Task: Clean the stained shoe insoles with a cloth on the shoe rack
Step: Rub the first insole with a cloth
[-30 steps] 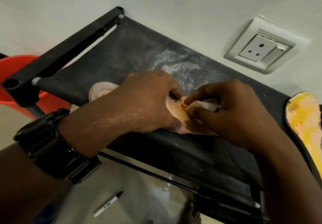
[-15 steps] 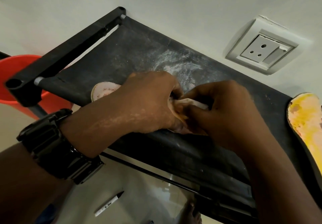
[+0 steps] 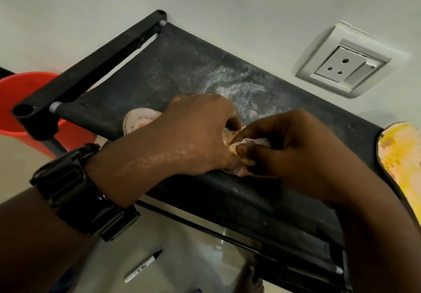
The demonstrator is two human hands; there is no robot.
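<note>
A pale, stained insole (image 3: pixel 139 122) lies on the black fabric shelf of the shoe rack (image 3: pixel 182 71), its heel end showing left of my left hand. My left hand (image 3: pixel 196 133) lies over the middle of the insole, fingers curled down on it, holding it in place. My right hand (image 3: pixel 284 144) pinches a small whitish cloth (image 3: pixel 255 142) between thumb and fingers, pressed against the insole's orange-brown front part (image 3: pixel 247 161). Most of the insole is hidden under both hands.
A second insole (image 3: pixel 401 160), yellow and blotched, lies at the shelf's right end. White powder dusts the shelf behind my hands. A wall socket (image 3: pixel 341 67) sits on the wall. An orange bucket (image 3: pixel 22 101) stands left of the rack. A marker pen (image 3: pixel 143 267) lies on the floor below.
My right hand has rubbed the cloth back and forth over the insole's front, first moving left toward my left hand, now a little right again. My left hand has stayed put.
</note>
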